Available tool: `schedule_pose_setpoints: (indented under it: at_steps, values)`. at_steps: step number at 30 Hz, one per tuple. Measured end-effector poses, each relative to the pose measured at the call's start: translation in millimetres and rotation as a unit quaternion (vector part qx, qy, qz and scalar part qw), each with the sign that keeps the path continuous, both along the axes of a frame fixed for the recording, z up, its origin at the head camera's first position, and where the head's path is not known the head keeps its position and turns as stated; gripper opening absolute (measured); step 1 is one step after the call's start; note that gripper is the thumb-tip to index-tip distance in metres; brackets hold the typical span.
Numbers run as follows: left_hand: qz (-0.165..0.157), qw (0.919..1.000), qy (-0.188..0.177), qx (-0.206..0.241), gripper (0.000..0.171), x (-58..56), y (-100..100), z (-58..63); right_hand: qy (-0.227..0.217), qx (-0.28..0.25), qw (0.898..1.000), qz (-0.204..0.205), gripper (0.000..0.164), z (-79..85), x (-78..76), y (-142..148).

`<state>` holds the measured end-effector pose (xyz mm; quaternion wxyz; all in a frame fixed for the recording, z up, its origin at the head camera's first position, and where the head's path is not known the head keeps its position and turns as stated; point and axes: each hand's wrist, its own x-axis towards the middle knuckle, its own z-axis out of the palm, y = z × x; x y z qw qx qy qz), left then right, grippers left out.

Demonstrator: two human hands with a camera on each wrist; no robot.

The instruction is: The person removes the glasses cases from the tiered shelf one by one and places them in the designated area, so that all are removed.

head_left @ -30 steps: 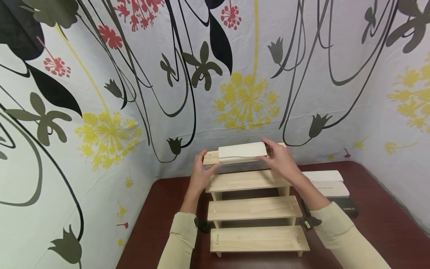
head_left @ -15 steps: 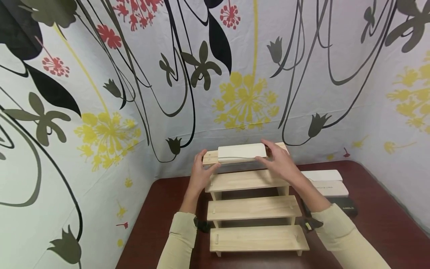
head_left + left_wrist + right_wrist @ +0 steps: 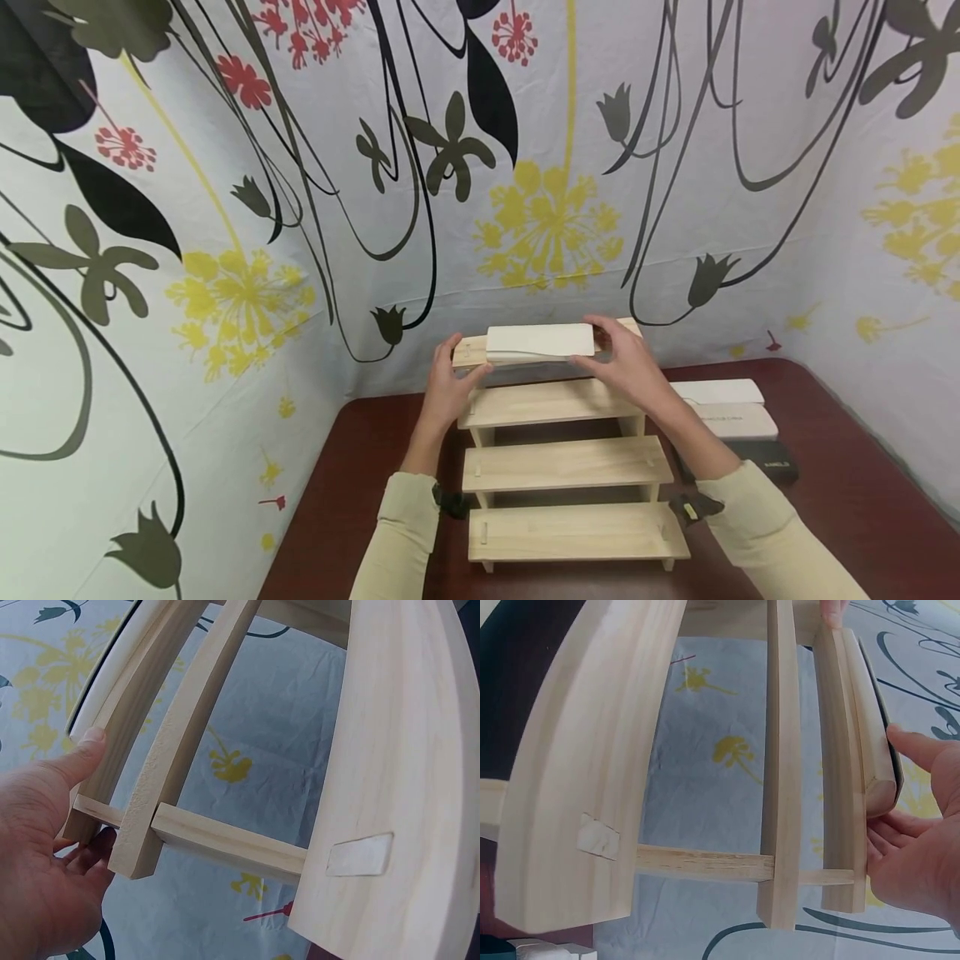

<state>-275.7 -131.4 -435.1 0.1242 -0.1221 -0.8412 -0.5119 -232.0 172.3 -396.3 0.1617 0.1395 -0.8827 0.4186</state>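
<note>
A white oblong case (image 3: pixel 540 340) with a curved line along its front lies on the top shelf (image 3: pixel 470 351) of a pale wooden tiered rack (image 3: pixel 567 467). My right hand (image 3: pixel 633 360) pinches the case's right end, thumb in front and fingers behind. In the right wrist view, the case (image 3: pixel 873 750) shows a dark edge on its upper side. My left hand (image 3: pixel 447 393) grips the left end of the top shelf. From the left wrist view, its thumb lies on the shelf board's front and its fingers curl beneath, partly hidden.
Right of the rack, two white boxes (image 3: pixel 738 421) and a dark box (image 3: pixel 772 461) lie on the dark red table (image 3: pixel 847 517). Three lower shelves step down towards me. A patterned cloth wall (image 3: pixel 555 125) stands close behind the rack.
The case's right end has come down and forward slightly, so it lies straighter along the shelf. My right hand has shifted with it; my left hand stays in place.
</note>
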Motion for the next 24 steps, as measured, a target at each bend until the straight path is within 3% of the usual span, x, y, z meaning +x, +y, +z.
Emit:
schedule_pose_setpoints:
  at_steps: [9, 17, 24]
  values:
    - [-0.002, 1.0000, -0.008, 0.004, 0.086, 0.4, 0, 1.7, 0.005, 0.018, 1.000, -0.001, 0.073, 1.3, -0.1, 0]
    - [0.000, 1.0000, -0.008, 0.004, 0.086, -0.4, 0, 0.6, 0.025, 0.014, 0.999, -0.020, 0.068, 0.1, 10.6, -3]
    - [0.005, 1.0000, -0.006, 0.004, 0.086, -2.5, 1, -0.9, 0.015, 0.040, 0.999, -0.006, 0.070, 2.0, 13.1, -2]
